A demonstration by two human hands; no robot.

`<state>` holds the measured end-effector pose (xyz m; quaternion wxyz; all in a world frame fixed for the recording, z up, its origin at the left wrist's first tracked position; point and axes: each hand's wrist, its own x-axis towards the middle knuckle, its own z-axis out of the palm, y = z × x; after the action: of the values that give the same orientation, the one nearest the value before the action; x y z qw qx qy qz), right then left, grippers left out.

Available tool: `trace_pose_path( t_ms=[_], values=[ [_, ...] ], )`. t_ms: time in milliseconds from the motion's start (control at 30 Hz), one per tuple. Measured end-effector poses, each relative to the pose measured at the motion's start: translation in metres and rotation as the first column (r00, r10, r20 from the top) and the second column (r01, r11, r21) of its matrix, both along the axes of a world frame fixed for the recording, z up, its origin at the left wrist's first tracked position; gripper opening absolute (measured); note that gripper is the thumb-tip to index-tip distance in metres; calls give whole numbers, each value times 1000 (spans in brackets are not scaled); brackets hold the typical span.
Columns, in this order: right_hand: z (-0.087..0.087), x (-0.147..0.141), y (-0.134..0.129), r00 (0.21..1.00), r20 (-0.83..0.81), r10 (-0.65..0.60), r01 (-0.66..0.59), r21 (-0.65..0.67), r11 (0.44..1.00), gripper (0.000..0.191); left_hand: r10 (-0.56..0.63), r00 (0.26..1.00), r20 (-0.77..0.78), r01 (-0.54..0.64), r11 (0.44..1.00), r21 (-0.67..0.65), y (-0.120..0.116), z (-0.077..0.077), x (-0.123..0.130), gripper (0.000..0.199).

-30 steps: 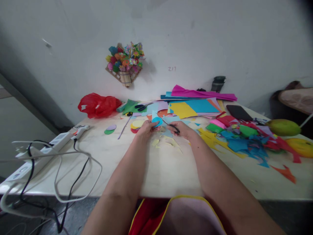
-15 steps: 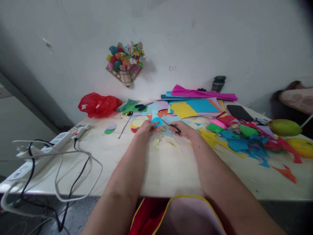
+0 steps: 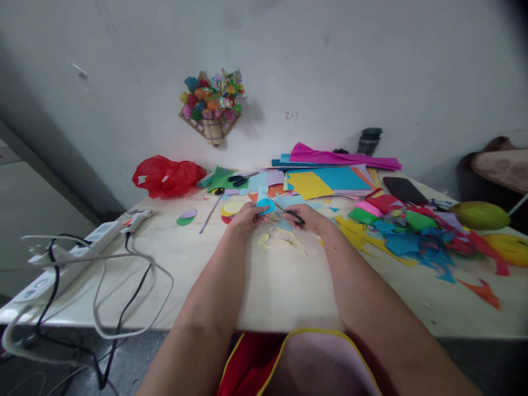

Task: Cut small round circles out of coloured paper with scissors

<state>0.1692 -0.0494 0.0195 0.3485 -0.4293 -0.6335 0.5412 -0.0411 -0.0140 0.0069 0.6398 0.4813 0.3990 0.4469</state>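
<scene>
Over the middle of the table, my left hand (image 3: 248, 216) is closed on a blue paper circle (image 3: 266, 205) together with a paler blue sheet behind it. My right hand (image 3: 307, 215) grips black-handled scissors (image 3: 296, 218), whose blades point up and left at the edge of the paper. Pale yellow paper scraps (image 3: 289, 240) lie on the table just below the hands. Beside my left hand rest cut circles of paper, a yellow one (image 3: 232, 208) on top. Further left lie a lilac circle (image 3: 189, 213) and a green circle (image 3: 185, 221), overlapping.
Coloured sheets (image 3: 311, 185) are stacked at the back, near a second pair of scissors (image 3: 242, 179) and a red plastic bag (image 3: 167, 176). A heap of scraps (image 3: 416, 236) and mangoes (image 3: 478, 214) lie right. A power strip (image 3: 70, 261) with loose cables occupies the left.
The blue circle and the paper behind it have tilted slightly in my left hand, and the scissors have shifted a little against their edge. Everything else looks the same.
</scene>
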Motion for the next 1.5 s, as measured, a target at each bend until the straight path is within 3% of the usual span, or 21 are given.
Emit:
trace_pose_path(
  t_ms=[767,1000,1233,1500],
  values=[
    [-1,1,-1,998,51,-40,37,55,998,23,2,1000,-4,-2,1000,-20,-1,1,-1,23],
    [-1,3,1,998,25,-61,62,-44,997,22,2,1000,4,-2,1000,-7,-1,1,-2,24],
    [-7,7,8,980,-77,-185,185,-11,983,25,-5,1000,-29,6,999,39,0,-1,0,23],
    [-6,-4,13,916,-251,-313,318,-20,948,45,-151,981,-121,164,980,109,-9,3,14,36]
  ],
)
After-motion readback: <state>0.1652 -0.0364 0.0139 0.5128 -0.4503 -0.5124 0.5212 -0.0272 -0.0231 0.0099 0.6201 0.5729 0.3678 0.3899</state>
